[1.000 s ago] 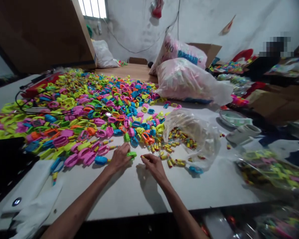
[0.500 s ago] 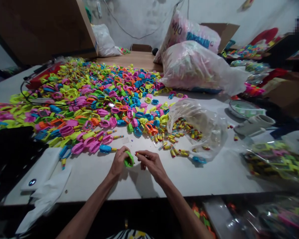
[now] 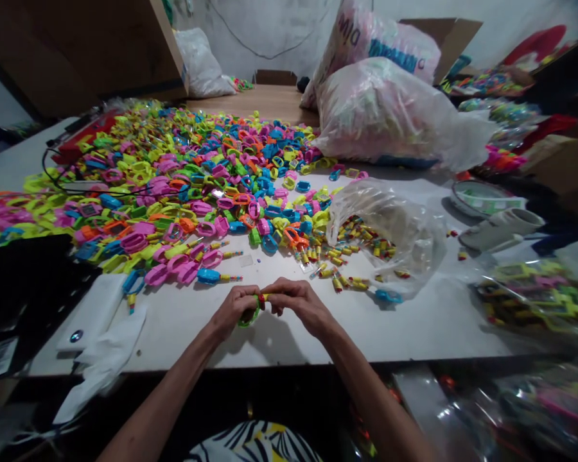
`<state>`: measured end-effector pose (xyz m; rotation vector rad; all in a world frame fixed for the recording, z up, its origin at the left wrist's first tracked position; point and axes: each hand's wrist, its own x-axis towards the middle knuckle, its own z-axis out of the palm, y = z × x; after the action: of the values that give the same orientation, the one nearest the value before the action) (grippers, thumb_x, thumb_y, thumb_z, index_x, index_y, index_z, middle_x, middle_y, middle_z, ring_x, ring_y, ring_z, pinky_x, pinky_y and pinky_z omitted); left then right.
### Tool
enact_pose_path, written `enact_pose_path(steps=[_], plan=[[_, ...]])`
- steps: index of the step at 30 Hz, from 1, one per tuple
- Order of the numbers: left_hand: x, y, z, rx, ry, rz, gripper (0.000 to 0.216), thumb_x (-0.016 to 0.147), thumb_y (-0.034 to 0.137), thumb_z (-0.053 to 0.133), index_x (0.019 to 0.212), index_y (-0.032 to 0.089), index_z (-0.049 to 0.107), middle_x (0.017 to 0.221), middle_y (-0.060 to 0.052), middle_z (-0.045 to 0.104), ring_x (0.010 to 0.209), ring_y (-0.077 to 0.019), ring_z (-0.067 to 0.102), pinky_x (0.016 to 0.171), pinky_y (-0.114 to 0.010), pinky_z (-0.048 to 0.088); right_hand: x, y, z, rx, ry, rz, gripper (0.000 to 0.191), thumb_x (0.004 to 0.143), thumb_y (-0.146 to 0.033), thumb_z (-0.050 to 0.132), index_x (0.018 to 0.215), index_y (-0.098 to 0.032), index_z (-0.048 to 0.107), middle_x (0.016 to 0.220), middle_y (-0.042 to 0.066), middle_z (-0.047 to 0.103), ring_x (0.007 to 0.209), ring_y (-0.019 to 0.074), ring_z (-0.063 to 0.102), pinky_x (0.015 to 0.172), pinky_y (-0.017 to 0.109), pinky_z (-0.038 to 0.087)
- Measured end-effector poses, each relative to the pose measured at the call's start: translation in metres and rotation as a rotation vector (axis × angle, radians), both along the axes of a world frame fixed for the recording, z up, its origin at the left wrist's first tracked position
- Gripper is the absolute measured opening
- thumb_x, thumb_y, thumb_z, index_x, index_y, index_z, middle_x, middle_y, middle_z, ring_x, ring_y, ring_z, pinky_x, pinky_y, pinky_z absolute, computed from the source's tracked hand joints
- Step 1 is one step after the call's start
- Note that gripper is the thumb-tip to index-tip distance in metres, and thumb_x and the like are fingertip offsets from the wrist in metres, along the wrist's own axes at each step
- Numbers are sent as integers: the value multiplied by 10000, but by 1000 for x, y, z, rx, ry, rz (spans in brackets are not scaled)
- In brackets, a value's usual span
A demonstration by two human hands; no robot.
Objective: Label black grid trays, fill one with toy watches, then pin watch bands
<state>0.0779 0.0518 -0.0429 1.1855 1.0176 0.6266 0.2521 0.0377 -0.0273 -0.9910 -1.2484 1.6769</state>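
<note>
My left hand is closed round a green plastic loop piece, held just above the white table. My right hand pinches a small yellow and red stick piece and presses its end against the green loop. The two hands meet fingertip to fingertip. Beyond them lies a wide heap of coloured plastic loops in pink, yellow, blue, green and orange. A clear bag to the right spills several small yellow stick pieces onto the table.
Two big stuffed plastic sacks lie at the back right. A black case and a white cloth sit at the left edge. A tape roll and clear bags of finished pieces crowd the right.
Both hands drew back from the heap toward the table's near edge. The left hand lifted the green loop, and the right hand brought the small stick up to it.
</note>
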Motion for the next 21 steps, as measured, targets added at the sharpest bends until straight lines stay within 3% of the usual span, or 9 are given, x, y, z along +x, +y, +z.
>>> enact_pose_path(steps=[8, 13, 16, 21], plan=[[0, 3, -4, -55, 10, -68, 162, 565, 223, 446, 578, 126, 575, 417, 39, 381, 386, -72, 305, 388, -203, 212, 1, -1, -6, 27, 38, -19, 172, 689, -259, 711, 845, -191, 731, 810, 19, 613, 713, 144, 586, 643, 260, 467], [-5, 5, -10, -164, -79, -140, 218, 515, 253, 446, 566, 105, 598, 464, -6, 479, 388, -77, 343, 383, -211, 214, 2, -3, -9, 39, 6, 2, 171, 685, -268, 713, 839, -198, 743, 811, 22, 621, 680, 126, 568, 635, 258, 460], [-7, 7, -11, -254, -125, -159, 209, 548, 290, 476, 577, 112, 582, 480, 0, 474, 394, -76, 356, 389, -212, 231, 3, -4, -12, 45, -36, -39, 171, 656, -263, 730, 811, -194, 746, 790, 23, 627, 665, 119, 556, 600, 240, 445], [-6, 9, -7, -290, -162, -134, 172, 565, 291, 495, 604, 130, 546, 508, 14, 468, 409, -77, 367, 392, -209, 260, 0, -5, -13, -75, 14, -160, 222, 619, -298, 761, 786, -157, 722, 697, 18, 650, 637, 127, 573, 636, 262, 468]])
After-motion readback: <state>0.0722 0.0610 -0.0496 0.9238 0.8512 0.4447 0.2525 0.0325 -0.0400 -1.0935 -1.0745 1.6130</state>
